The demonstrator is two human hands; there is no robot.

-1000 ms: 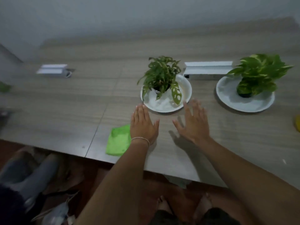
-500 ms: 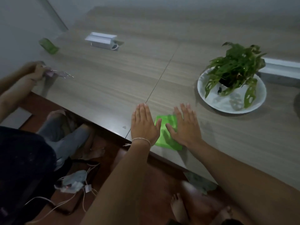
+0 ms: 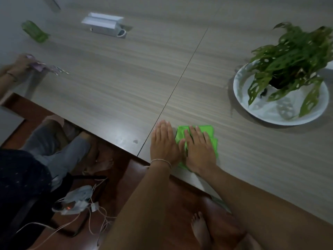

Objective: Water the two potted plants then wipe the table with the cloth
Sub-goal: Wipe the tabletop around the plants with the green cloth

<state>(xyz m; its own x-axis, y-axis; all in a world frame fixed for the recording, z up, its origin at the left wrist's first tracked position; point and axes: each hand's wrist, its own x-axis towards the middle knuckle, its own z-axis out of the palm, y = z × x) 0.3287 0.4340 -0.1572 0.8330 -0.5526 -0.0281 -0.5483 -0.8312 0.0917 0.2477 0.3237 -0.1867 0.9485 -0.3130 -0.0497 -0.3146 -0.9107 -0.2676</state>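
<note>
1. The cloth (image 3: 196, 129) is a bright green folded piece lying flat on the surface (image 3: 117, 83), close to the near edge and just right of the dark seam (image 3: 182, 76) that crosses the surface.
2. The cloth's long axis runs from the near edge toward the far side, roughly parallel to the forearms. Its far short edge faces the white plate (image 3: 281, 116).
3. The right hand (image 3: 199, 150) lies palm down on top of the cloth, flat, fingers extended and slightly spread. It presses on the cloth and grips nothing. The fingertips point away from the person, toward the far side.
4. The left hand (image 3: 164, 143) lies palm down, flat, fingers extended and held together, directly on the surface just left of the cloth. Its thumb side touches the cloth edge and meets the right hand. A thin bracelet (image 3: 161, 161) circles the left wrist.
5. The potted plant (image 3: 292, 56) stands on the white plate to the right of the cloth and farther back, well apart from it. Its perforated leaves hang over the plate.
6. A second person's hand (image 3: 19, 64) rests at the far left edge, on a small object too blurred to identify.
7. A white box (image 3: 103, 24) and a green object (image 3: 35, 31) lie at the far left of the surface.
</note>
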